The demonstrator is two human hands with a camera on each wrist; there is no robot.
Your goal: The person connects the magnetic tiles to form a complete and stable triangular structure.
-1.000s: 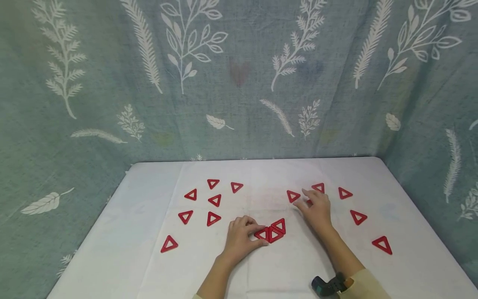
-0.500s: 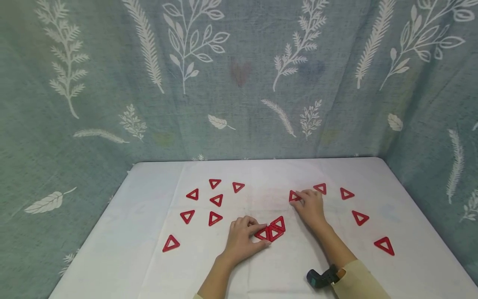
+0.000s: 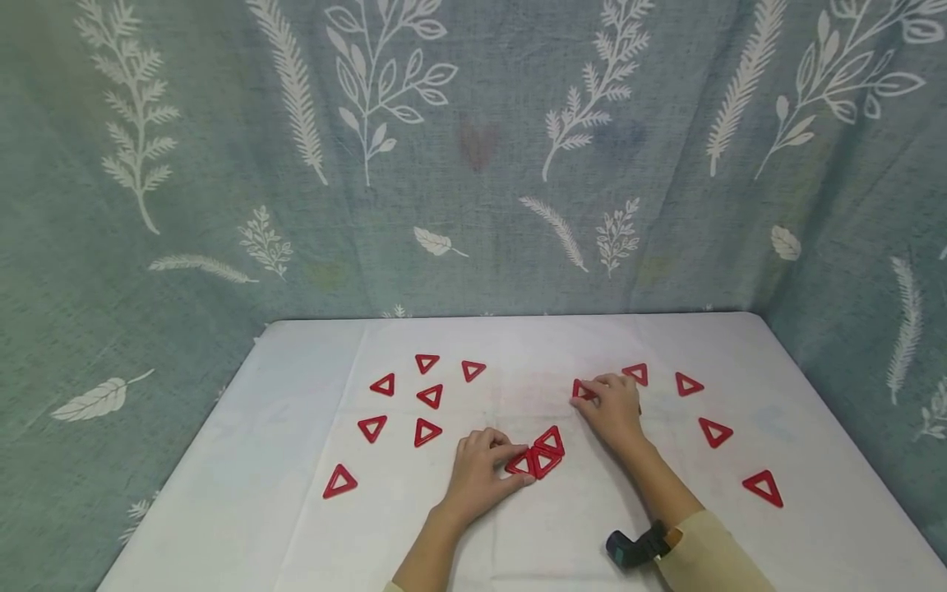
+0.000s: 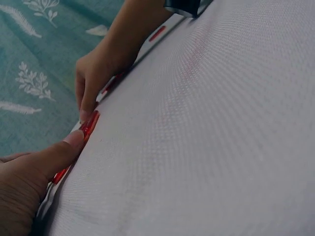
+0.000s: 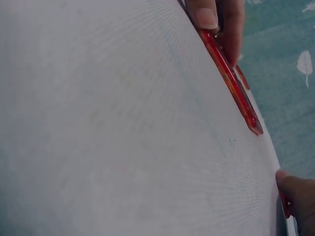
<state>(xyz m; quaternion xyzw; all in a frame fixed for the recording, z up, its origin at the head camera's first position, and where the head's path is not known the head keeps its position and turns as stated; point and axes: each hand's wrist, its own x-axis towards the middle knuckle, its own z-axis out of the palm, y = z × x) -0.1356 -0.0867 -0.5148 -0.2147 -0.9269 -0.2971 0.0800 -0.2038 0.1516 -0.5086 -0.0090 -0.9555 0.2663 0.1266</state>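
Three red open-centred plastic triangles lie edge to edge mid-table in the head view. My left hand point(image 3: 481, 477) holds the leftmost triangle point(image 3: 520, 464) between thumb and index finger. To its right sit a second triangle point(image 3: 546, 463) and, above that, a third triangle point(image 3: 550, 440). Farther back, my right hand point(image 3: 616, 409) pinches a separate red triangle point(image 3: 581, 390) at its right side. In the right wrist view this triangle point(image 5: 231, 83) appears edge-on, low over the white cloth, with the thumb point(image 5: 206, 18) on its upper end. Whether it touches the cloth I cannot tell.
Several loose red triangles point(image 3: 427, 432) lie scattered on the left of the white table point(image 3: 222, 460). More triangles point(image 3: 715, 432) are spread along the right, one point(image 3: 636, 374) just behind my right hand. A dark wrist device point(image 3: 636, 548) sits by the right sleeve. A leaf-patterned curtain point(image 3: 473, 164) borders the table.
My right hand has moved slightly left and its thumb and fingers have closed on the triangle there. The top triangle of the joined group has shifted a little away. My left hand stays put.
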